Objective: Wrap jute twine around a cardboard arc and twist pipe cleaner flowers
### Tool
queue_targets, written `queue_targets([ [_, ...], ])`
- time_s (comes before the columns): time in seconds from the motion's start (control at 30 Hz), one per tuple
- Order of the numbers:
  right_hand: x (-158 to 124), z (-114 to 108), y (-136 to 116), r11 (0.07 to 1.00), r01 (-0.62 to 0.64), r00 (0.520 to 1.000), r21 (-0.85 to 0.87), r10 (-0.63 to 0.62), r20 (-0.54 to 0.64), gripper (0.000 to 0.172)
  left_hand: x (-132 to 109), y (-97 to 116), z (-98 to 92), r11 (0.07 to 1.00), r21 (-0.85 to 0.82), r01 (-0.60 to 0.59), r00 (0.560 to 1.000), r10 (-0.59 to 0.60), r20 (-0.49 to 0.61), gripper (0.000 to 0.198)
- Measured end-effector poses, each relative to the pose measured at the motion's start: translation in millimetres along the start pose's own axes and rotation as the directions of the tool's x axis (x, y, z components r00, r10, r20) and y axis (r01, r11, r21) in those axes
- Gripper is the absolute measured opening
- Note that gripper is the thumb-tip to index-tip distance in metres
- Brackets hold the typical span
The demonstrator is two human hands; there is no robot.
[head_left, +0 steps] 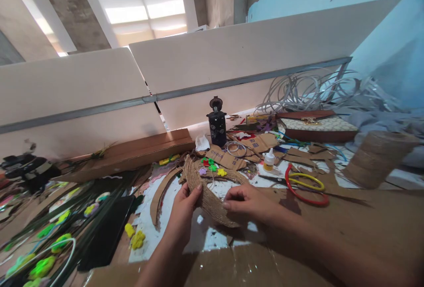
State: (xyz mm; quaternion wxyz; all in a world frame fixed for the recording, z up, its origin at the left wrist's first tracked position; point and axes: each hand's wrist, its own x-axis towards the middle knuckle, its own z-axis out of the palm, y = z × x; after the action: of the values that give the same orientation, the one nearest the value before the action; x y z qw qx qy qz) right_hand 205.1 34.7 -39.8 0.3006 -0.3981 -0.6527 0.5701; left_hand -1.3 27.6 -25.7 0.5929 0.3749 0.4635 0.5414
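A curved crescent wrapped in tan twine is held up over the white work surface. My left hand grips its left part, with the thumb on the front face. My right hand is closed at the right part, thumb and fingertips pinched against the wrapped face. Whether a loose strand is between those fingertips is too small to tell. Just behind lies another twine-wrapped curve, with small fuzzy flowers in green, red, purple and yellow near it. A bare cardboard arc lies left of my left hand.
Scissors with red and yellow handles and a small glue bottle are to the right. A big twine roll stands beyond. Behind are a black bottle and a handbag. A dark tablet-like slab lies left.
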Motion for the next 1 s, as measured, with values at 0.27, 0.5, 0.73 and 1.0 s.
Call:
queue_targets([
  [0.27, 0.2, 1.9, -2.2, 0.998, -0.035, 0.999, 0.053, 0.037, -0.040, 0.030, -3.3, -0.3, 2.4, 0.999, -0.010, 0.044, 0.998, -0.044, 0.043, 0.049],
  [0.5, 3.0, -5.5, -4.1, 0.997, -0.029, 0.999, 0.069, 0.030, -0.010, 0.050, -3.2, 0.4, 3.2, 0.997, 0.029, 0.071, 0.997, -0.072, 0.026, 0.052],
  [0.73, 2.1, -4.6, -2.8, 0.999, -0.030, 0.999, 0.043, 0.031, -0.027, 0.030, -4.1, 2.4, 2.7, 0.998, 0.055, 0.031, 0.999, -0.032, 0.021, 0.047],
  [1.0, -0.2, -2.4, -8.2, 0.975, -0.076, 0.997, 0.208, 0.075, 0.014, 0.028, -0.9, -2.1, -1.0, 0.996, -0.023, 0.086, 0.992, -0.084, 0.092, 0.046],
])
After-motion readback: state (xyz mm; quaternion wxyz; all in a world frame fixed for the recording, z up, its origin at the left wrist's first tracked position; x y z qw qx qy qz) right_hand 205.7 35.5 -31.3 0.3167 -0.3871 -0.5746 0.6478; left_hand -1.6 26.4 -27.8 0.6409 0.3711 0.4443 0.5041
